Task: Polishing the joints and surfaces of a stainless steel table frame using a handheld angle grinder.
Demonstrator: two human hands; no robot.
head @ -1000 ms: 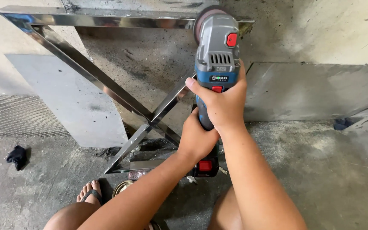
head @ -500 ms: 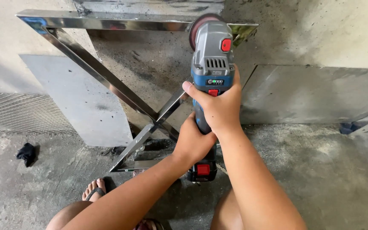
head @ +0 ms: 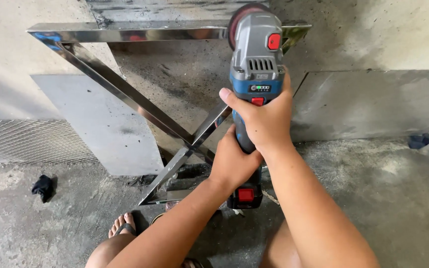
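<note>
Both hands — left hand (head: 234,161), right hand (head: 266,119) — gripping angle grinder (head: 256,54)

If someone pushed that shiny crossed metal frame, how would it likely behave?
The metal frame looks stiff: straight polished bars joined at a crossing. Its mirror finish probably makes it slippery to grip. Standing upright and thin on the concrete floor, it might tip if shoved.

Bright, even daylight; exposure OK, no blown areas. Frame sharp centre to edge, no motion blur. Slight wide-angle stretch at corners; forearms look enlarged at bottom. Glare/reflections: polished steel frame (head: 125,34) mirrors colour patches along top bar, bright streak on diagonal bar. Shadows soft: dark pool on concrete floor (head: 388,198) under the arms and below the grinder (head: 254,64); dim band on wall at left. Mesh panel (head: 31,141) resolves clearly.
</note>
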